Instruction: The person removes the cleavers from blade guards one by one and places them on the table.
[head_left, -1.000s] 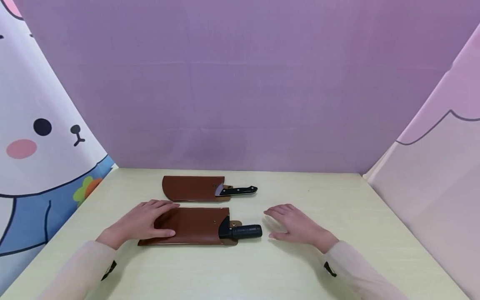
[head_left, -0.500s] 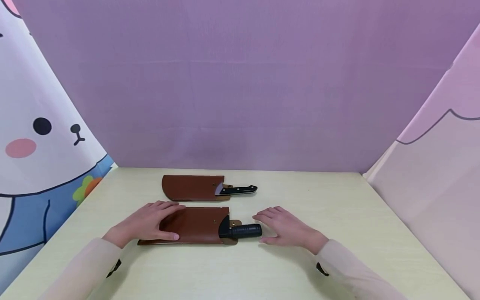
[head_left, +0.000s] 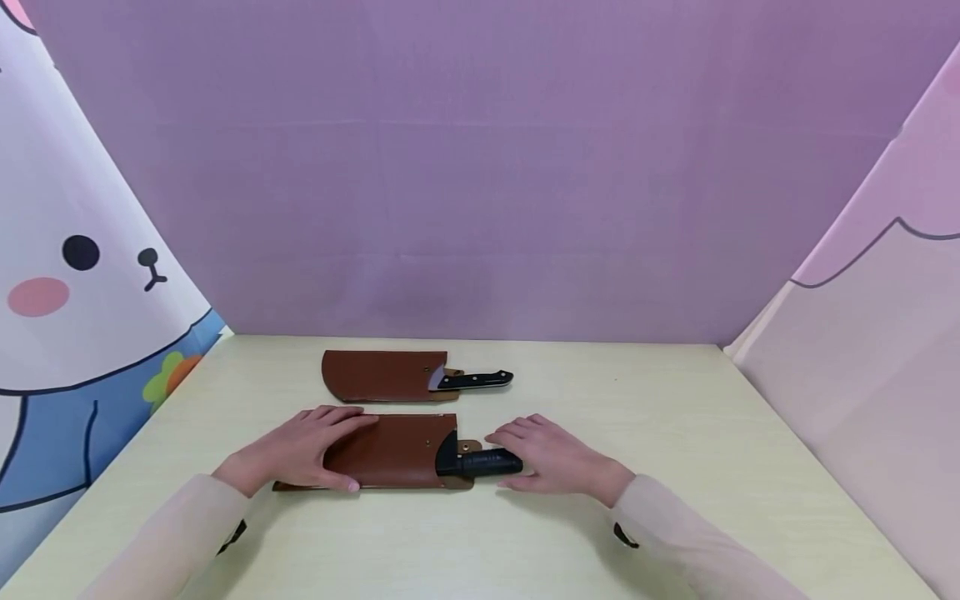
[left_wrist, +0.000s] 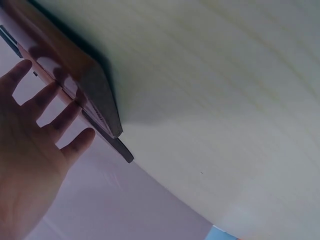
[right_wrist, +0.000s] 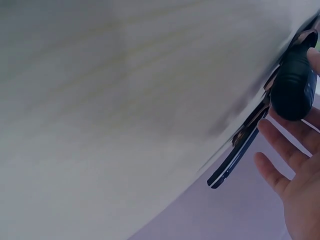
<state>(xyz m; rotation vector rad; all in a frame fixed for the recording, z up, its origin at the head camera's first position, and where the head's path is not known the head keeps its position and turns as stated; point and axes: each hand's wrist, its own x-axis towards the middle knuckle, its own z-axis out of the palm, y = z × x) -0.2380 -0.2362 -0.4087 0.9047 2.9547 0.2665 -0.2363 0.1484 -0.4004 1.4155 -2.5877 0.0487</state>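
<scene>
A knife with a thick black handle (head_left: 483, 462) lies on the table, its blade hidden in a brown sheath (head_left: 405, 450). Over the sheath's left part spreads my left hand (head_left: 296, 446), fingertips at the far edge and thumb by the near edge. In the left wrist view its fingers (left_wrist: 65, 120) look straight and spread beside the sheath (left_wrist: 82, 60). My right hand (head_left: 558, 458) hovers around the end of the black handle, thumb on the near side. The right wrist view has its fingers (right_wrist: 282, 145) extended alongside that handle (right_wrist: 292, 90), not curled round it.
Behind lies a second brown sheath (head_left: 378, 375) with a riveted black knife handle (head_left: 480, 381) pointing right. A purple cloth (head_left: 480, 183) hangs along the table's back edge. Printed cloths flank the pale table (head_left: 420, 550) on the left and right.
My right hand has moved left, from beside the black handle's end to around it. The left hand has slid slightly right along the near sheath. Both knives have stayed in place.
</scene>
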